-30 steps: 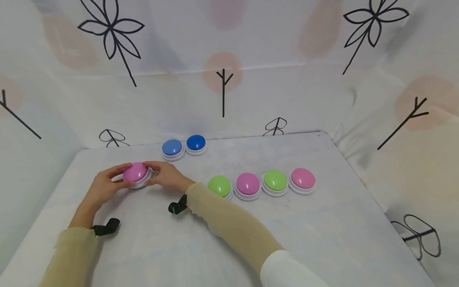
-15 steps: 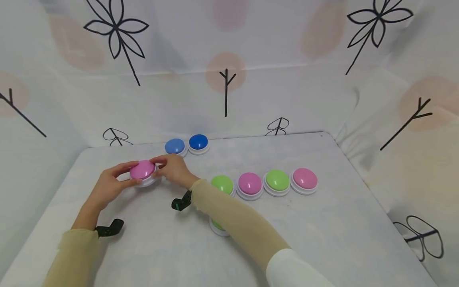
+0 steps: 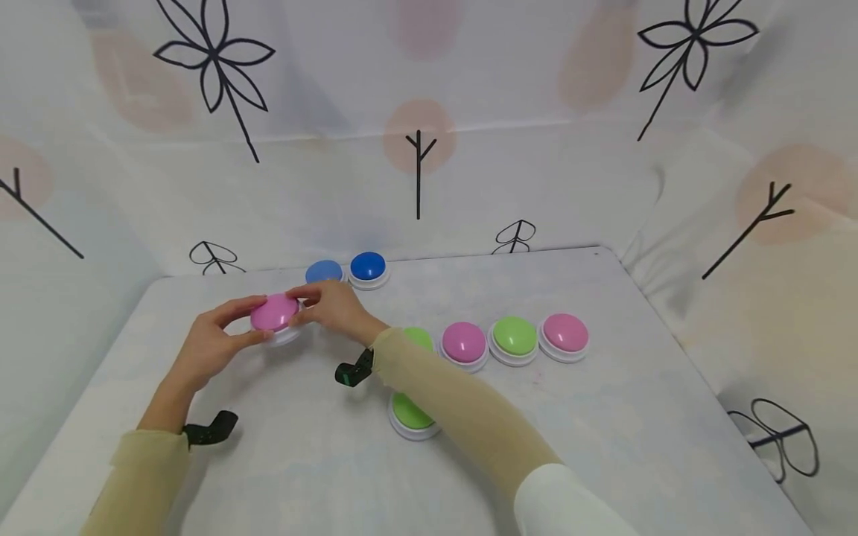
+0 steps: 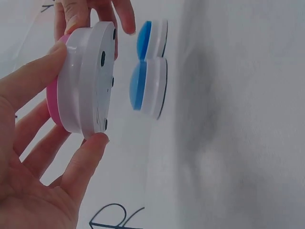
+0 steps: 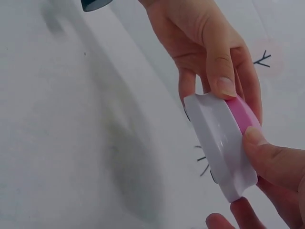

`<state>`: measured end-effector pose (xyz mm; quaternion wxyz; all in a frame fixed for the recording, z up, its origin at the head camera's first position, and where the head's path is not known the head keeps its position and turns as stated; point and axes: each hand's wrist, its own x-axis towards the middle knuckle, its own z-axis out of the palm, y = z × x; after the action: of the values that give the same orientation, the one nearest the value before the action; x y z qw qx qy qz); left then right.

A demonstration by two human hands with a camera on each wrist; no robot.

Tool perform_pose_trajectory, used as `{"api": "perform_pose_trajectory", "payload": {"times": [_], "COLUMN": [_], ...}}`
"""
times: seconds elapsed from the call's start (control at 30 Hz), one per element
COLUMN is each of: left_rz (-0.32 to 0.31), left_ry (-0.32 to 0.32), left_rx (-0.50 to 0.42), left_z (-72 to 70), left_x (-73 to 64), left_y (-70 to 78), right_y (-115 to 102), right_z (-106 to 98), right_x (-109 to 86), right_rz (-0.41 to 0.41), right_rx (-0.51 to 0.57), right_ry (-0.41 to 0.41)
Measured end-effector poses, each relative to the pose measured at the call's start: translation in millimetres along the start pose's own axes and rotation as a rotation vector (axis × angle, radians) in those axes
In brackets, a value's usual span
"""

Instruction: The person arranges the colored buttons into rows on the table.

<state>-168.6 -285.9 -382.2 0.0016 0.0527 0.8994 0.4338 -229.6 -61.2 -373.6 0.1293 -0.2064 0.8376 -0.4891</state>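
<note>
Between both hands is a pink push button point(image 3: 275, 313) with a domed top and a round white base. My left hand point(image 3: 209, 344) grips its left side with thumb and fingers, while my right hand point(image 3: 338, 307) pinches the right side. The left wrist view shows the button's white underside point(image 4: 107, 90) with small dark feet, raised off the table. Just behind my right hand stand a light blue button point(image 3: 324, 271), its base partly hidden by that hand, and a darker blue button point(image 3: 368, 266).
Right of centre runs a row: a green button point(image 3: 419, 337) partly behind the right sleeve, a pink one point(image 3: 464, 342), another green point(image 3: 515, 336) and another pink point(image 3: 566, 333). A nearer green button point(image 3: 410, 413) is partly covered by the sleeve. Patterned cloth point(image 3: 322, 186) encloses the white table point(image 3: 603, 432).
Both hands have carried the pink button a little right and upward in the head view. The right forearm has shifted right, uncovering more of the nearer green button and covering more of the row's left green one.
</note>
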Motion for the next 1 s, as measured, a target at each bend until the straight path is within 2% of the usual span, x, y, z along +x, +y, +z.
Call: {"api": "perform_pose_trajectory", "payload": {"times": [0.2,0.37,0.77,1.0], "left_rz": [0.063,0.085,0.146,0.176], "left_ry": [0.006,-0.011,-0.048,-0.092], "left_rx": [-0.037,-0.053,-0.052,-0.105], "left_z": [7.7,17.4,43.5,58.3], "left_x": [1.1,2.5,3.0,-1.0], "left_y": [13.2,20.4,38.0,49.0], "right_y": [3,11,26,38], "right_z": [-16,-26,-54,-67], "right_x": [-10.3,-19.0,-47.2,-68.3], "right_rz": [-0.033,-0.05,-0.027,-0.044], "right_rx": [0.038,0.052,0.0,0.002], "right_ry": [-0.007,-0.014,-0.014,-0.009]}}
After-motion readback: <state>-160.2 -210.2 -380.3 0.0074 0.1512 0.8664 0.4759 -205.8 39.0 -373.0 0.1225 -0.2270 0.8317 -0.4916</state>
